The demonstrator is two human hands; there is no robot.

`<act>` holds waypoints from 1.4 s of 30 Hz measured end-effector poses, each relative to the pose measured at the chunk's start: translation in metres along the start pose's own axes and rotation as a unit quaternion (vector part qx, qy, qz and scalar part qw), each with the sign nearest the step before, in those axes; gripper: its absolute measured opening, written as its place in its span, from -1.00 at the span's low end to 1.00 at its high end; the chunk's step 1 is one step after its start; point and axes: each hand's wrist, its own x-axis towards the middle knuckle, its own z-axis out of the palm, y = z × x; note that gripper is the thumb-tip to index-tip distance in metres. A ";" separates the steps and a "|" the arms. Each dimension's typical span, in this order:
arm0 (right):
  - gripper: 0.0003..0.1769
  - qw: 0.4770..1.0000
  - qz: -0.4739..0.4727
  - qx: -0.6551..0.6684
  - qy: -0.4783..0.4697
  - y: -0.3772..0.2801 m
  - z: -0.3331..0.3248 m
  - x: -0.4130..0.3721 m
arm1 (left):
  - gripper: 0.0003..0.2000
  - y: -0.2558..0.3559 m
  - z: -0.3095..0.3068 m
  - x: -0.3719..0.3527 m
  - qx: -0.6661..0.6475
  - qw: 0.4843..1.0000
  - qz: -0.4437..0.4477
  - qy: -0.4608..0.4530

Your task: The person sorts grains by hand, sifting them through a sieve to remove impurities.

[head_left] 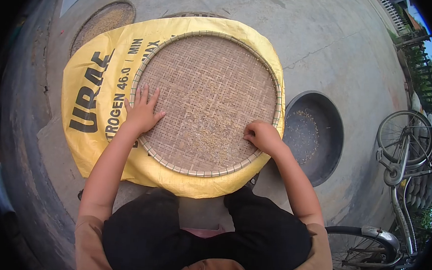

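A round woven tray (196, 59) with a bound rim lies on a yellow sack (91, 147) printed with black letters. Loose grains (211, 130) are scattered over the tray's middle and lower right. My left hand (144, 112) rests with fingers spread on the tray's left edge, holding nothing. Near the right rim, my right hand (263, 137) is closed, its fingertips curled down at the weave beside the grains. What those fingers pinch, if anything, is too small to make out.
Right of the tray, a dark basin (325, 166) on the concrete floor holds some grains. Another round tray of grain (104, 21) is at the upper left, partly under the sack. A bicycle (396, 180) is at the far right. My knees are just below the sack.
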 end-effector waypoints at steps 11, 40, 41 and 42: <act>-0.87 0.993 0.027 0.097 0.057 -0.006 -0.040 -0.028 | -0.23 -0.002 0.004 0.003 0.012 1.000 0.002 -0.011; -0.87 0.998 -0.021 -0.041 -0.051 -0.005 -0.010 -0.018 | -0.24 -0.002 0.007 0.004 0.009 1.000 0.003 -0.005; -0.87 0.999 -0.020 0.004 -0.045 -0.003 -0.018 -0.021 | -0.24 -0.003 0.008 0.005 0.010 1.000 0.004 -0.006; -0.87 0.997 0.046 0.019 -0.062 -0.003 -0.037 -0.027 | -0.24 -0.003 0.009 0.005 0.011 1.000 0.005 -0.008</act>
